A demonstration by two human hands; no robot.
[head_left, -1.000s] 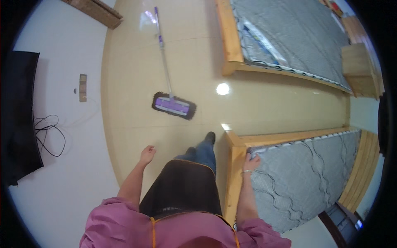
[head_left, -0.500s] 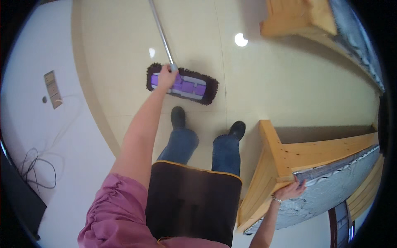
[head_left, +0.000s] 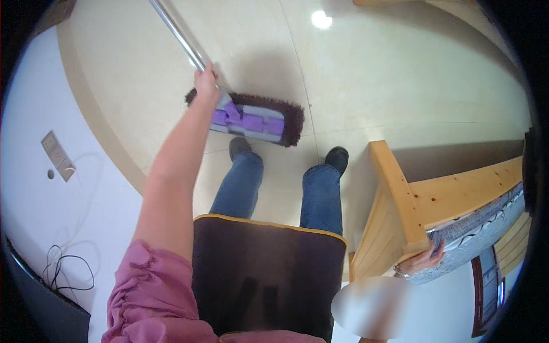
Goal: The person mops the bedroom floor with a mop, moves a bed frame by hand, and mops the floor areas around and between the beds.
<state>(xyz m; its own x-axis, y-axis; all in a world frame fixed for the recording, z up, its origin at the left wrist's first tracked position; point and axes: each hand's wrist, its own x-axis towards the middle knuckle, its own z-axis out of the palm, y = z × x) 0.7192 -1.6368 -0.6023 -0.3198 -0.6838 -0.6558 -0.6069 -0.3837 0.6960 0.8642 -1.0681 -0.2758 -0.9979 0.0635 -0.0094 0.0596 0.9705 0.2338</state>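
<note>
My left hand (head_left: 207, 84) is closed round the silver pole of a flat mop, a little above the joint. The mop head (head_left: 251, 121) has a purple and grey plate edged with dark brown fringe. It is just beyond my shoes, and a shadow shows on the floor behind it. The pole (head_left: 178, 39) slants away to the far left. On the right, my right hand (head_left: 422, 262) rests at the corner of a wooden bed frame (head_left: 394, 194), beside the mattress (head_left: 486, 234). Its fingers are apart and hold nothing. A blurred patch covers part of that forearm.
A white wall with a socket plate (head_left: 57, 155) runs along the left. Below it a black cable (head_left: 71, 271) lies near a dark screen-like panel (head_left: 46, 297). Another wooden piece (head_left: 389, 2) shows at the top right. Pale tiles (head_left: 366, 74) cover the floor.
My left hand has moved from the mop's joint to slightly higher up the pole, which leans farther left. The view has shifted, and my right hand stays at the bed corner.
</note>
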